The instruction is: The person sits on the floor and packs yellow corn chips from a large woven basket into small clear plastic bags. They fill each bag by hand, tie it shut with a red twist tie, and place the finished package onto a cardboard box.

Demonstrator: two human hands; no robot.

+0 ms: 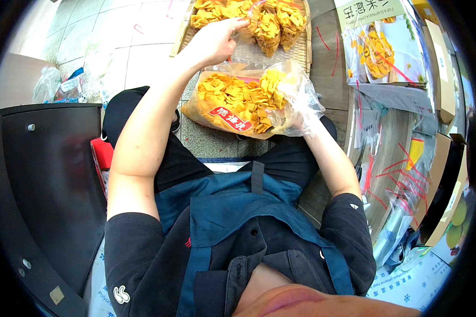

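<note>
A large clear plastic bag of yellow crisps [238,99] with a red label sits between my knees, its mouth loose and crumpled on the right. My right hand [304,123] grips that loose side, partly covered by the clear film. Beyond it, my left hand [218,41] reaches over the edge of a woven bamboo tray [238,49]. Its extended index finger touches a small bag of crisps [267,29] lying there; the thumb is hidden, and whether it pinches the film cannot be told. A bit of red tie shows just below this hand.
Several filled small bags [291,23] lie at the tray's far end. A dark cabinet [55,166] stands at my left. On my right are a printed carton [384,51], loose red ties [404,170], plastic bags [396,222] and open cardboard boxes [436,178]. Grey tiles [210,138] cover the floor.
</note>
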